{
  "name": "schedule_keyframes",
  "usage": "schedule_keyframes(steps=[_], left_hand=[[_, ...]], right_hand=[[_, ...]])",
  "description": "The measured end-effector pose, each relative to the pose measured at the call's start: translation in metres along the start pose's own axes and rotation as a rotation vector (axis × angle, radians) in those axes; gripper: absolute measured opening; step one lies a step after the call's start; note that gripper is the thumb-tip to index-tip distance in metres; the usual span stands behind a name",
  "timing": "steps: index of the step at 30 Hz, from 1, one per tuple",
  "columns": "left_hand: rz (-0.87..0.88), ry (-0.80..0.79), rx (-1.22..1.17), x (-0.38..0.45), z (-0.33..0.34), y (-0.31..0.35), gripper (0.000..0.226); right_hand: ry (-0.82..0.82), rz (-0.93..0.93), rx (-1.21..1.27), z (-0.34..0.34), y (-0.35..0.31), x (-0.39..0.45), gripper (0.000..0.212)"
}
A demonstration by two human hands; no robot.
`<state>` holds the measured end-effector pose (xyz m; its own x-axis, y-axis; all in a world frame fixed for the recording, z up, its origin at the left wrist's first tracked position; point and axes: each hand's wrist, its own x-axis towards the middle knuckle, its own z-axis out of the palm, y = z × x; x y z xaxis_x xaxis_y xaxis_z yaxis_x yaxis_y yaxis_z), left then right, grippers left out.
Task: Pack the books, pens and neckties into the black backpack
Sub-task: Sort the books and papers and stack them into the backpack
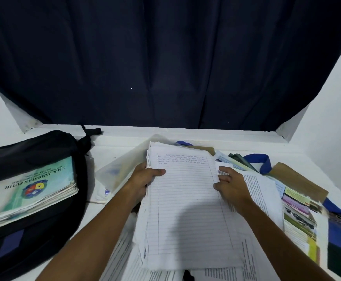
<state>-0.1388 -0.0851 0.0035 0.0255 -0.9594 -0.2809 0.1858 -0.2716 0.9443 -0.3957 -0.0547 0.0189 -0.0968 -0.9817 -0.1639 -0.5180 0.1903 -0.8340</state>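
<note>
Black backpack (33, 230): lying flat at left on white table (121, 138), dark curtain (165, 57) and white walls behind. Stack of green-covered books (29, 191) resting on top of it, whether inside an opening cannot be told. Lined paper stack (185, 209) at centre. Left hand (145, 177) gripping stack's left edge, thumb on top. Right hand (230, 185) gripping its right edge, fingers curled. Printed sheets (260, 191), brochure (299, 216), blue necktie (264, 163) at right.
</note>
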Motion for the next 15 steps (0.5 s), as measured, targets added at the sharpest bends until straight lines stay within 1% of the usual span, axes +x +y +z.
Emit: schedule_keyframes(steps=[2, 4, 8, 10, 13, 15], left_hand=[[0.029, -0.060, -0.037, -0.003, 0.002, 0.005, 0.037], [0.063, -0.103, -0.051, -0.004, 0.004, 0.008, 0.039], [0.096, -0.130, -0.080, -0.003, 0.003, 0.010, 0.041], [0.117, -0.172, -0.116, -0.006, 0.003, 0.013, 0.041], [0.137, -0.200, -0.189, -0.008, 0.000, 0.015, 0.044], [0.160, -0.254, -0.217, -0.008, -0.002, 0.017, 0.053]], right_hand=[[0.025, 0.008, 0.101, 0.003, 0.004, 0.002, 0.053], [0.062, 0.011, 0.183, 0.006, 0.006, 0.002, 0.054], [0.070, -0.005, 0.191, 0.007, 0.001, 0.002, 0.047], [0.069, 0.000, 0.290, 0.005, 0.000, 0.002, 0.044], [0.010, 0.067, 0.555, 0.002, -0.002, 0.000, 0.046], [-0.064, 0.056, 0.650, 0.001, -0.002, 0.002, 0.049]])
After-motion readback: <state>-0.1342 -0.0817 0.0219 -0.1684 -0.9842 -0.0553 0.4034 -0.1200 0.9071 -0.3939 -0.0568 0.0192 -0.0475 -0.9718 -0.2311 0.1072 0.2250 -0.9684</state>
